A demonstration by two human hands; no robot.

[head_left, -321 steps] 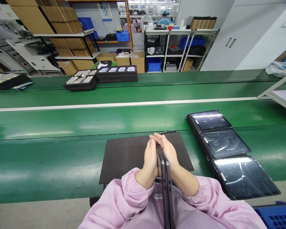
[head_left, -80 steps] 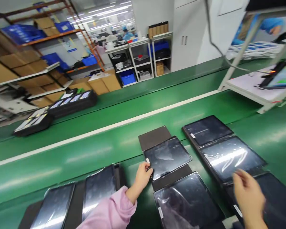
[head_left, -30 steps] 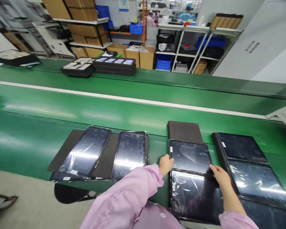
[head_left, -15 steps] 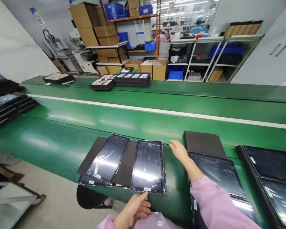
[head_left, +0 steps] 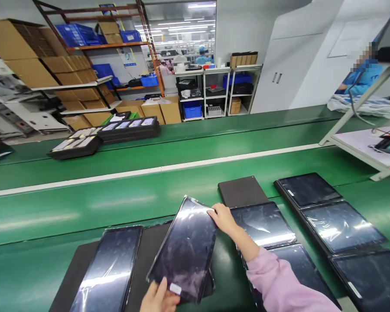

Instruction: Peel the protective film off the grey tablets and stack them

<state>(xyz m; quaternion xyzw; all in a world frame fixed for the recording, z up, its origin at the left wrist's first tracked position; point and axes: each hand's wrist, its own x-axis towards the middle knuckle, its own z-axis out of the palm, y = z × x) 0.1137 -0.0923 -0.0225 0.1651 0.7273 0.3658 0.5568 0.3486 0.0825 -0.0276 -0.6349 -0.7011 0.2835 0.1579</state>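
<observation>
A dark, glossy tablet screen [head_left: 186,247] in clear film, with a small white label at its near end, is tilted up between my two hands. My left hand [head_left: 160,298] grips its near edge beside the label, thumb on top. My right hand [head_left: 223,219] pinches the far right corner. Beneath it lies a dark grey foam sheet [head_left: 146,255], partly covered. Another film-covered screen [head_left: 108,264] rests on that sheet to the left. Right of my hands, more screens [head_left: 263,223] lie by a dark foam block [head_left: 242,192], partly behind my right sleeve.
A long black tray of screens [head_left: 342,225] stands at the right on the green bench [head_left: 182,184]. Across the white strip are black foam trays [head_left: 130,130] with small parts. A white-framed stand [head_left: 354,149] rises at the far right, with a person in blue [head_left: 360,80] behind it.
The right-hand screen on the foam has been lifted and tilted, with both hands now holding it. My right hand moved in from beside it. The view has swung to the right.
</observation>
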